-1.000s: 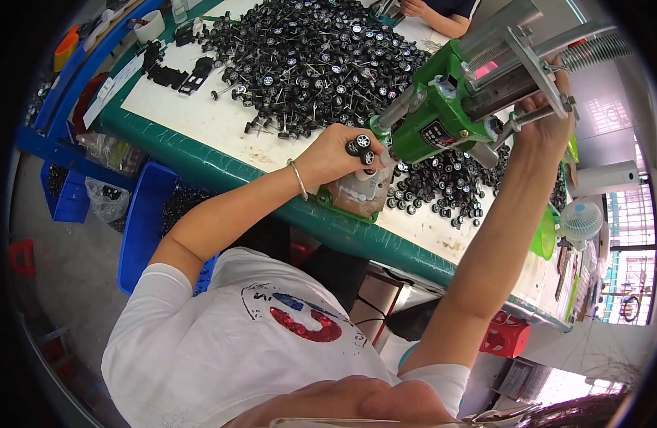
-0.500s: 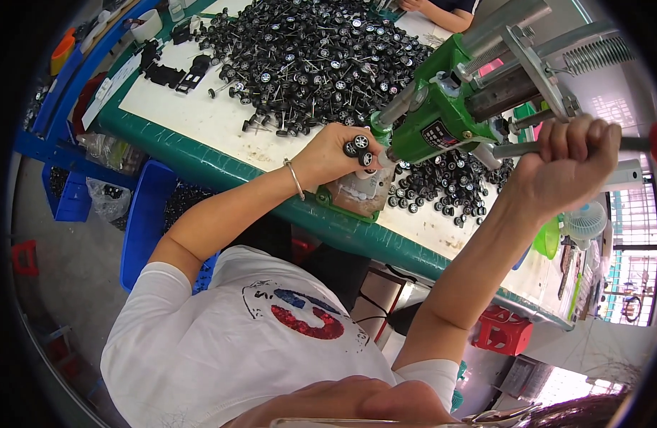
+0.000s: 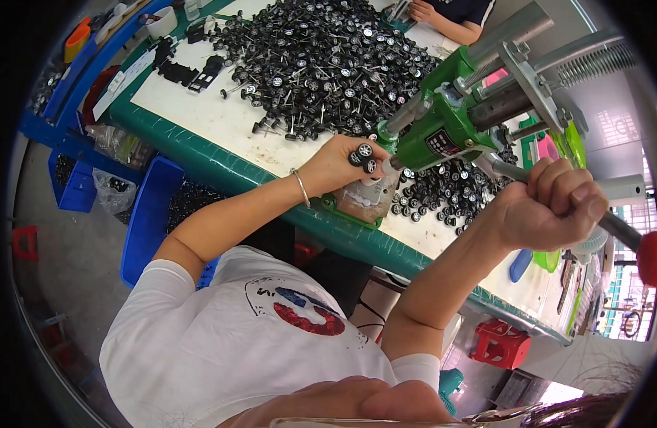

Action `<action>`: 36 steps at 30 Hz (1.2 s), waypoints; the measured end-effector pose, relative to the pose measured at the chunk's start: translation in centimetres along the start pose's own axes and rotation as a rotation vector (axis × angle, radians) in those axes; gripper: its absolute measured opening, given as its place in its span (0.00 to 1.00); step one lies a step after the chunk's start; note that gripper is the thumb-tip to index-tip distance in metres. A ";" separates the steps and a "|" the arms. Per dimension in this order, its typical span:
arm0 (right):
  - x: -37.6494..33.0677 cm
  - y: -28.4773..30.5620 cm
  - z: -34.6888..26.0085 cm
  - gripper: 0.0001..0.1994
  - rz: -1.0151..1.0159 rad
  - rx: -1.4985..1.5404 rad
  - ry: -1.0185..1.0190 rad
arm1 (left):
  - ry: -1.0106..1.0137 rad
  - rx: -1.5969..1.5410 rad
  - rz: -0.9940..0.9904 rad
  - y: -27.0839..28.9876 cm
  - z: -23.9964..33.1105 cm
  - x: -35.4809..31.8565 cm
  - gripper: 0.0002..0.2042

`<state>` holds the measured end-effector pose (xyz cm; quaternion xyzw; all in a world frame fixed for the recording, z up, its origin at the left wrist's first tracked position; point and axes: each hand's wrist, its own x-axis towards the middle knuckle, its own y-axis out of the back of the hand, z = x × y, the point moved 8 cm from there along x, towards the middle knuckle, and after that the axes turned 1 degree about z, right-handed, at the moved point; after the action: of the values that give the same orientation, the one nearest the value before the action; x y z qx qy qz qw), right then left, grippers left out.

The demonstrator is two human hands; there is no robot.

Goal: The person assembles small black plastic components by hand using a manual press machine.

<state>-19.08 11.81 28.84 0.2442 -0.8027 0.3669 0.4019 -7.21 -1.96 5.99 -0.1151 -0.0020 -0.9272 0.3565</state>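
I have the right hand (image 3: 553,207) closed all the way around one lever (image 3: 617,232), the fingers curled into a fist with the bar running through it; a single red knob (image 3: 651,258) caps the end just past the little-finger side. My left hand (image 3: 335,165) is closed to a pinch, and two black wheels (image 3: 365,158) with silver hubs show at its fingers, one above the other. I cannot tell whether those fingertips grip anything further, since the hand itself hides it. One bracelet (image 3: 300,189) sits on the wrist behind that grip.

Right beside the left fingertips, on their right, I see the one green press (image 3: 439,135), which lies between my two grips; its plate (image 3: 364,200) is just below the left hand. Beyond the left grip spreads one big heap of wheels on axles (image 3: 314,64), too many for me to count, and a smaller cluster of wheels (image 3: 442,189) lies between the grips. Well off to the left of the heap I count two black plastic frames (image 3: 207,73), at least.

Below and left of the left grip stands one blue bin (image 3: 146,228); below the right grip, one red stool (image 3: 501,344). Far beyond both grips rests one co-worker's hand (image 3: 423,11).
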 end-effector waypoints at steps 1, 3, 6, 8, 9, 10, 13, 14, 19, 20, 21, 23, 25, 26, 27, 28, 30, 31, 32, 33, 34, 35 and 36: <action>0.3 0.0 0.3 0.13 -0.042 0.018 -0.029 | 0.057 -0.015 0.005 -0.1 -0.3 0.0 0.08; 1.4 -0.5 1.5 0.14 -0.071 -0.001 -0.107 | 0.061 -0.017 -0.002 0.0 -0.6 0.1 0.08; 3.4 -0.7 4.6 0.13 -0.004 -0.092 -0.292 | 0.089 -0.100 -0.047 -0.5 -1.4 0.1 0.07; 4.0 0.0 8.5 0.12 -0.047 -0.113 -0.512 | 0.278 -0.482 0.123 0.2 -3.0 -0.2 0.07; 4.2 0.7 9.2 0.12 -0.050 -0.110 -0.510 | 0.287 -0.638 0.172 1.2 -4.2 0.0 0.07; 3.8 0.8 10.4 0.12 -0.132 -0.001 -0.597 | 0.304 -0.725 0.146 2.0 -4.3 0.2 0.05; 2.2 2.2 11.3 0.13 -0.142 0.054 -0.671 | 0.344 -0.571 0.306 5.8 -4.1 -0.6 0.08; 1.7 3.2 10.9 0.14 -0.073 -0.002 -0.657 | 0.330 -0.431 0.266 7.3 -4.8 -0.4 0.08; -3.9 8.6 10.4 0.15 -0.127 -0.399 -0.697 | 0.310 0.410 0.178 9.6 -3.2 -0.5 0.11; -5.7 10.5 10.8 0.14 -0.283 -0.558 -0.768 | 0.308 0.409 0.178 9.3 -3.4 -0.2 0.11; -8.0 11.9 11.2 0.12 -0.358 -0.634 -0.863 | 0.237 0.578 0.128 8.3 -3.4 0.3 0.11; -12.2 12.7 11.3 0.08 -0.570 -0.756 -0.899 | 0.166 0.710 0.086 6.6 -2.9 0.9 0.13; -15.6 12.4 10.6 0.08 -0.747 -0.797 -0.826 | 0.155 0.676 0.099 5.8 -2.9 1.4 0.13; -16.9 12.1 10.4 0.09 -0.795 -0.793 -0.815 | 0.146 0.646 0.122 5.6 -2.9 1.5 0.13; -17.5 11.6 9.9 0.10 -0.868 -0.857 -0.751 | 0.135 0.599 0.135 5.4 -2.9 1.5 0.13; -18.1 11.1 9.5 0.11 -0.941 -0.921 -0.684 | 0.134 0.597 0.123 5.2 -3.1 1.7 0.13; -18.8 10.8 9.2 0.12 -0.961 -0.951 -0.643 | 0.182 0.680 0.101 5.4 -3.6 2.1 0.13; -19.0 11.1 9.4 0.11 -0.958 -0.983 -0.623 | 0.193 0.700 0.105 5.4 -3.4 2.1 0.13; -19.0 11.2 9.5 0.10 -0.957 -1.014 -0.603 | 0.188 0.697 0.094 5.3 -3.5 2.1 0.13; -19.1 11.2 9.6 0.10 -0.953 -1.027 -0.616 | 0.192 0.730 0.081 5.6 -3.6 2.0 0.14; -18.9 11.2 9.6 0.10 -0.949 -1.027 -0.616 | 0.196 0.764 0.069 6.0 -3.6 2.0 0.14; -18.5 10.8 9.4 0.10 -0.986 -1.051 -0.524 | 0.288 0.715 0.012 6.3 -4.6 1.9 0.13; -18.2 10.4 9.1 0.09 -1.023 -1.070 -0.429 | 0.287 0.716 0.015 6.3 -4.6 1.8 0.13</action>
<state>-20.32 12.76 6.02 0.4229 -0.7183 -0.3581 0.4206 -5.26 -8.24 1.40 0.1479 -0.2749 -0.8717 0.3777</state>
